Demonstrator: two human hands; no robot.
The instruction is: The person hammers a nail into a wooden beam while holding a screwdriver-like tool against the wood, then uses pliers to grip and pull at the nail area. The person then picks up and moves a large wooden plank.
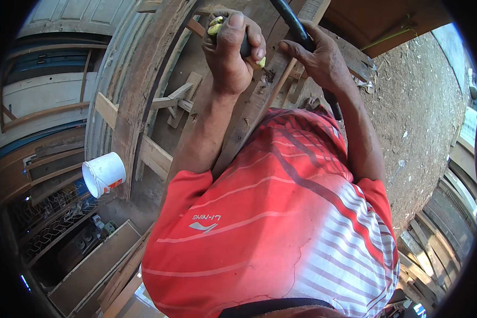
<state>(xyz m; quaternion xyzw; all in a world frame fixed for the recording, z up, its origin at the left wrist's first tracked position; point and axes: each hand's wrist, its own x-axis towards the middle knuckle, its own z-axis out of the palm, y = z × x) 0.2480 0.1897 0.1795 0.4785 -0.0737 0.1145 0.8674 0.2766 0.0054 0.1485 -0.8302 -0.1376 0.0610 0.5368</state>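
Observation:
At the top middle, my left hand (230, 50) is closed around a small black-and-yellow object (215, 26). Its yellow ends show past my fingers, but most of it is hidden, so its kind does not show. To the right, my right hand (323, 58) grips a thick black bar (291, 21) that runs out past the upper edge. A dark length shows again below my right wrist, perhaps the same bar. Between and below both hands lies a worn wooden beam (254, 103) with dark marks on its face, extending toward my body.
Another long timber (138, 90) stands left of the beam, with short wooden crosspieces. A white bucket (105, 174) is at the left, near stacked frames and doors. A brown panel (381, 21) lies at the upper right, over dirt ground (418, 106). Planks (434, 238) are piled lower right.

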